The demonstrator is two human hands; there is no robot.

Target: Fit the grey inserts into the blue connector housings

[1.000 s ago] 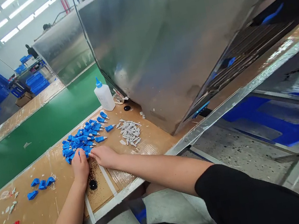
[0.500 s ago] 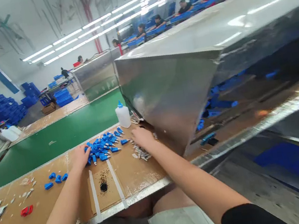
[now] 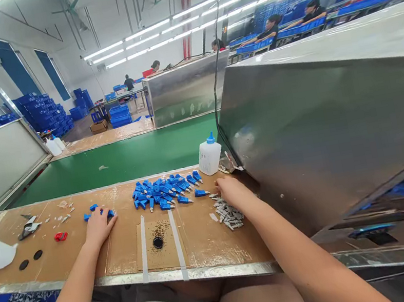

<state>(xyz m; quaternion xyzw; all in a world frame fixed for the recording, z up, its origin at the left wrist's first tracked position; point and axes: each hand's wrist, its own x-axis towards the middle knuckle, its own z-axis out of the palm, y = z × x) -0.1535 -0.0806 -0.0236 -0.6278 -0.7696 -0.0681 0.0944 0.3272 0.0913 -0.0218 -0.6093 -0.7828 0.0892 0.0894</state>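
Note:
My left hand (image 3: 100,226) lies over a few small blue plastic parts (image 3: 110,213) on the cardboard-covered bench, its fingers spread and touching them. To its right is a heap of blue plastic parts (image 3: 162,192), many with pale tips sticking out. My right hand (image 3: 235,192) is at the far edge of a pile of small grey plastic pieces (image 3: 229,214), fingers bent together; whatever they may hold is too small to make out. One blue part (image 3: 200,192) with a pale tip lies just left of those fingers.
A white bottle with blue nozzle (image 3: 209,156) stands behind my right hand, beside a metal housing (image 3: 302,143). Beyond the bench runs a green conveyor belt (image 3: 121,160). A black round cup (image 3: 157,242) sits between tape strips. A red part (image 3: 61,236) and black discs (image 3: 38,254) lie left.
My left hand has left the blue heap and moved left onto the separate blue parts. My right hand stays by the grey pieces. The camera view has turned left and levelled.

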